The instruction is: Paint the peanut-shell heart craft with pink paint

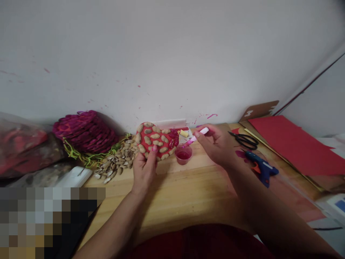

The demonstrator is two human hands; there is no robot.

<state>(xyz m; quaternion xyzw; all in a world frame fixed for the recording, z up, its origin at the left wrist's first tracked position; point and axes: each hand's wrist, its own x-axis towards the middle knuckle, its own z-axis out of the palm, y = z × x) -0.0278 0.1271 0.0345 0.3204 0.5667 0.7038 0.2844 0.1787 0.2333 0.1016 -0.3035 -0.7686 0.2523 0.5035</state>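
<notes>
My left hand (145, 168) grips a red heart-shaped piece (155, 141) by its lower edge, thumb on its face. Peanut shells cover the heart; those at its right side are coated in wet-looking magenta paint, the others are bare tan. Pinched in my right hand (217, 144) is a paintbrush (199, 135) with a white handle. Its pink-stained tip points down-left, at the rim of a small clear cup (183, 157) of magenta paint. That cup stands on the wooden table, just right of and below the heart.
Loose peanut shells (117, 163) lie left of my left hand, before a stack of magenta-painted pieces (83, 131). Plastic bags (29, 147) crowd the far left. On the right are black-handled scissors (246, 141), a blue glue gun (262, 167) and red sheets (299, 144). A wall stands behind.
</notes>
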